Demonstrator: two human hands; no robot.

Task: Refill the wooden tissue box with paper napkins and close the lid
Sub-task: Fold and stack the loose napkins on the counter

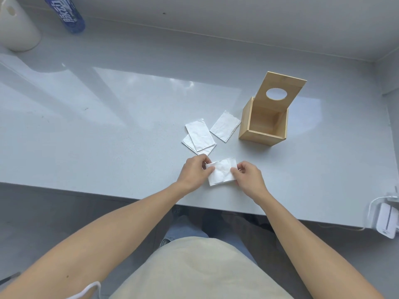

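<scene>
Wooden box [262,134]: lid [280,87] up, nothing blocking its mouth
Hands: left hand [194,172] and right hand [248,178] both pinch one napkin [222,171]
Surface [108,126]: three napkins [207,132] lie beside the box
Far corner: blue bottle [69,14]

left hand [195,172] pinch grip, fingers curled | right hand [248,176] likewise, seemingly | forearms extended

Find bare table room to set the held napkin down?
Free: the wide table left of the loose napkins, and right of the wooden box. Crowded: between both hands' napkin, the loose ones and the box.
</scene>
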